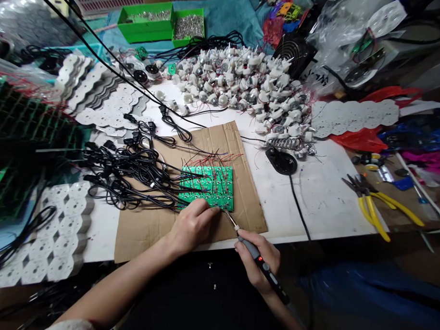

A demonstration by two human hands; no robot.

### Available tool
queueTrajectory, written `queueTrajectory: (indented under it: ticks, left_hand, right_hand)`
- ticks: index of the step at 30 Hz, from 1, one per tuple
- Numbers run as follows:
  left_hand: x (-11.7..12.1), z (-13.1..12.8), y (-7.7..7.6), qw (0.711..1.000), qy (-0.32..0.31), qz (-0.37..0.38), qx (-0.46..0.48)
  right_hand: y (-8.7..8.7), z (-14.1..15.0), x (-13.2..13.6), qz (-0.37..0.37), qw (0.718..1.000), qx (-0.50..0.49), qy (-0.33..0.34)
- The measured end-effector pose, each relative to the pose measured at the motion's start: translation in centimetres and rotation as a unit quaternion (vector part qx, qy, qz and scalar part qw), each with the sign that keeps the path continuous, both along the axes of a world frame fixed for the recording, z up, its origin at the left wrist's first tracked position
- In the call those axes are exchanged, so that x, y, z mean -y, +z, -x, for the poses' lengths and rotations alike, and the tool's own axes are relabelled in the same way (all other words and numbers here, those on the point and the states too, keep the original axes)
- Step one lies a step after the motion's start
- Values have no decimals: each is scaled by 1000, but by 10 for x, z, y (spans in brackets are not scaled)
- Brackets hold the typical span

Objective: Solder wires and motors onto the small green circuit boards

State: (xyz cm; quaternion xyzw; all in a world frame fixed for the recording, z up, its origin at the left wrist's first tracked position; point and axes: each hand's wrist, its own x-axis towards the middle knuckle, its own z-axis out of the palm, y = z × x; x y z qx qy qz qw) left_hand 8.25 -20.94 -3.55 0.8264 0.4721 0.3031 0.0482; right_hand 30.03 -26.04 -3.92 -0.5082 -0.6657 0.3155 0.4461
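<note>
A green circuit board panel point(207, 196) lies on a sheet of brown cardboard point(238, 156), with thin red and black wires standing up from it. My left hand point(194, 224) is closed at the panel's lower edge, fingertips pinched together; whatever is between them is too small to make out. Black cables point(133, 176) run in from the left onto the panel. In my right hand point(258, 260) is a grey and black soldering iron point(253, 250) with a red light lit, held like a pen. Its tip is at the panel's lower right corner, near my left fingertips.
Small white motors point(230, 78) are heaped at the back. Behind them stand green bins point(145, 23) of small metal parts. Yellow-handled pliers point(370, 208) lie at the right. Grey scalloped plates point(55, 231) are stacked at the left. A black round-ended piece with a cord point(283, 161) rests right of the cardboard.
</note>
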Motion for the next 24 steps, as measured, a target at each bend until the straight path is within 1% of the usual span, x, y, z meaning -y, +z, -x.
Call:
queueTrajectory:
  ticks: [8, 18, 20, 24]
  left_hand:
    - [-1, 0, 2, 1000, -2, 4, -8]
    - [-1, 0, 2, 999, -5, 10, -33]
    - [-2, 0, 3, 999, -3, 14, -38]
    - [-2, -1, 5, 998, 3, 31, -48]
  right_hand:
    - [1, 2, -4, -32, 999, 29, 14]
    - [4, 5, -6, -54, 998, 27, 21]
    - [3, 4, -5, -41, 999, 20, 20]
    - [-2, 0, 0, 35, 999, -16, -7]
